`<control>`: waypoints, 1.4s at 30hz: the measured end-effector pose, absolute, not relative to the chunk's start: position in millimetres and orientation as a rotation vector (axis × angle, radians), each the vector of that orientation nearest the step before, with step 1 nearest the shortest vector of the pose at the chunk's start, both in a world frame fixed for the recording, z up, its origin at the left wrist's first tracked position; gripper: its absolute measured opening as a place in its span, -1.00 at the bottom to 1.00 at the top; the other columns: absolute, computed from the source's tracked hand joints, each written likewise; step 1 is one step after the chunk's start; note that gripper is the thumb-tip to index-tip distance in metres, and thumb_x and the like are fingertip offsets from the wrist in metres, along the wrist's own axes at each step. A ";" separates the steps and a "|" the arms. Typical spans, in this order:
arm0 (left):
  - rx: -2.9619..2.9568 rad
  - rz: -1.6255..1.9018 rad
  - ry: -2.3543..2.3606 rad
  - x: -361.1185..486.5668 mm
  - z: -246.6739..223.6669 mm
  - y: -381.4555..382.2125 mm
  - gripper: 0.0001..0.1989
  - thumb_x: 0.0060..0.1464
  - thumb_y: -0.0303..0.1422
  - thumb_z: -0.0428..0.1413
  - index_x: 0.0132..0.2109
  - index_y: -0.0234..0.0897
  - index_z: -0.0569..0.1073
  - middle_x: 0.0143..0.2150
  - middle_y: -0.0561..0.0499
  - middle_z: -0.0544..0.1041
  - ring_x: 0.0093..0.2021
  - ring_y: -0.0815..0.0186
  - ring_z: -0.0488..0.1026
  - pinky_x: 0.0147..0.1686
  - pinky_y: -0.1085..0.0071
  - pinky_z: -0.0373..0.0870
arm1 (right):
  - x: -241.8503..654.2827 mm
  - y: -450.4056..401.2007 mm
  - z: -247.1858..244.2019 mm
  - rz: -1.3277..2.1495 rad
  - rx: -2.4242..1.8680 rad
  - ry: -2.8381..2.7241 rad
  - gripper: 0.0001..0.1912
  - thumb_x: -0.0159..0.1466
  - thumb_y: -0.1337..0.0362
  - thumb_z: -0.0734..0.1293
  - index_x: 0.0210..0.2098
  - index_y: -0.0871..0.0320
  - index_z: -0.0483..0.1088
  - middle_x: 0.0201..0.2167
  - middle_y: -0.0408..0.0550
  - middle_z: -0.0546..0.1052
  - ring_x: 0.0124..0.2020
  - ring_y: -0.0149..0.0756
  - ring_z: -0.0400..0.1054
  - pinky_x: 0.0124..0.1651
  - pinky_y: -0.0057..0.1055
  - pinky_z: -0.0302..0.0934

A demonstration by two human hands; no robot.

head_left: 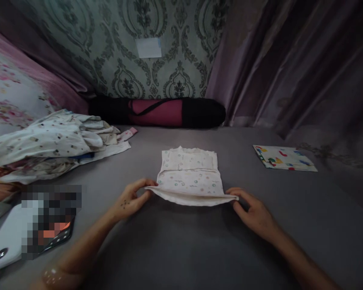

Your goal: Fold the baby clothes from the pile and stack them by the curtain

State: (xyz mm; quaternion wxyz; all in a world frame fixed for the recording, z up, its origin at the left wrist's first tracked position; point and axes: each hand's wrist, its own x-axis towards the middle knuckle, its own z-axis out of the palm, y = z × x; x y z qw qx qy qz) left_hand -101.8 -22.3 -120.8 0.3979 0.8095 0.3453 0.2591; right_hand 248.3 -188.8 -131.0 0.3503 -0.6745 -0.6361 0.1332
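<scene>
A small white garment (189, 179) with a fine print lies partly folded on the grey sheet in front of me. Its far part is folded over, and the near edge is lifted a little and bows toward me. My left hand (133, 200) pinches the left corner of that edge between thumb and fingers. At the opposite end, my right hand (254, 211) grips the right corner the same way. What kind of garment it is cannot be made out.
A heap of loose clothes (57, 139) lies at the left. Nearer on that side are a white object (10, 237) and a partly blurred dark device (59, 241). A folded cloth with coloured shapes (286, 158) rests at the right. Along the wall lies a black and maroon bag (157, 112).
</scene>
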 end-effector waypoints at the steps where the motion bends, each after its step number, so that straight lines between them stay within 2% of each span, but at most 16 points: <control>1: 1.990 0.705 0.904 -95.7 -120.2 -17.4 -0.77 0.14 -0.24 0.03 -0.16 -0.27 0.45 -0.18 -0.04 0.54 -0.15 0.25 0.46 -0.13 0.38 0.37 | 248.8 -182.0 -129.5 0.346 -1.759 -1.571 -0.82 0.26 0.24 0.20 -0.20 0.07 0.39 -0.17 -0.05 0.53 -0.11 -0.23 0.42 0.01 -0.27 0.28; 5: 1.769 0.973 1.013 -66.9 -123.6 3.8 -0.74 0.10 -0.18 0.05 -0.23 -0.30 0.43 -0.34 0.01 0.50 -0.30 0.32 0.42 -0.28 0.45 0.36 | 254.0 -148.6 -129.8 0.324 -1.726 -1.279 -0.74 0.22 0.10 0.24 -0.23 0.13 0.40 -0.30 0.00 0.55 -0.26 -0.21 0.45 -0.15 -0.29 0.33; 8: 1.704 1.097 1.057 -45.1 -129.8 18.6 -0.76 0.12 -0.20 0.01 -0.23 -0.29 0.40 -0.37 0.04 0.46 -0.34 0.35 0.38 -0.34 0.48 0.32 | 259.8 -122.1 -137.3 0.295 -1.687 -1.155 -0.65 0.22 0.04 0.21 -0.19 0.17 0.40 -0.28 0.05 0.55 -0.26 -0.20 0.44 -0.17 -0.29 0.31; 12: 1.727 1.166 1.202 -21.7 -140.0 36.3 -0.79 0.16 -0.24 -0.08 -0.29 -0.27 0.35 -0.42 0.06 0.37 -0.40 0.37 0.30 -0.42 0.49 0.24 | 264.1 -92.7 -149.2 0.242 -1.709 -1.118 -0.61 0.25 0.08 0.13 -0.12 0.18 0.39 -0.23 0.08 0.54 -0.20 -0.17 0.41 -0.12 -0.26 0.27; 17: 1.832 1.215 1.400 -0.6 -148.5 54.3 -0.82 0.21 -0.32 -0.14 -0.30 -0.24 0.29 -0.42 0.06 0.36 -0.37 0.34 0.31 -0.35 0.45 0.22 | 259.1 -63.1 -153.1 0.119 -1.851 -1.006 -0.61 0.25 0.17 0.05 -0.12 0.21 0.37 -0.24 0.12 0.52 -0.22 -0.15 0.39 -0.12 -0.27 0.24; 24: 1.893 1.146 1.495 17.6 -151.0 72.2 -0.75 0.27 -0.33 -0.19 -0.07 -0.24 0.34 -0.27 -0.05 0.49 -0.26 0.26 0.42 -0.24 0.38 0.30 | 257.5 -32.3 -153.0 0.056 -1.952 -0.999 -0.58 0.29 0.24 -0.02 -0.03 0.23 0.31 -0.14 0.18 0.49 -0.11 -0.12 0.36 -0.03 -0.25 0.18; 29: 2.000 1.082 1.537 21.3 -158.5 84.9 -0.70 0.29 -0.30 -0.22 0.01 -0.22 0.33 -0.24 -0.09 0.52 -0.23 0.22 0.47 -0.24 0.37 0.31 | 264.8 -19.6 -156.5 0.044 -2.008 -1.081 -0.58 0.32 0.24 -0.05 0.01 0.23 0.27 -0.09 0.19 0.46 -0.07 -0.12 0.36 -0.04 -0.28 0.18; 35: 2.082 0.891 1.644 22.4 -167.9 94.9 -0.68 0.30 -0.29 -0.25 0.04 -0.21 0.31 -0.24 -0.14 0.53 -0.25 0.18 0.50 -0.29 0.38 0.29 | 272.5 -6.6 -162.8 0.035 -2.074 -1.186 -0.61 0.34 0.29 -0.03 0.02 0.24 0.28 -0.10 0.19 0.48 -0.05 -0.13 0.37 -0.07 -0.32 0.19; 42: 2.107 0.653 1.728 23.6 -174.5 101.8 -0.66 0.30 -0.26 -0.26 0.03 -0.26 0.31 -0.29 -0.20 0.53 -0.31 0.14 0.50 -0.33 0.35 0.29 | 270.7 -0.6 -168.6 0.073 -2.286 -1.193 -0.63 0.37 0.29 0.02 0.02 0.24 0.33 -0.15 0.18 0.51 -0.17 -0.13 0.43 -0.18 -0.34 0.19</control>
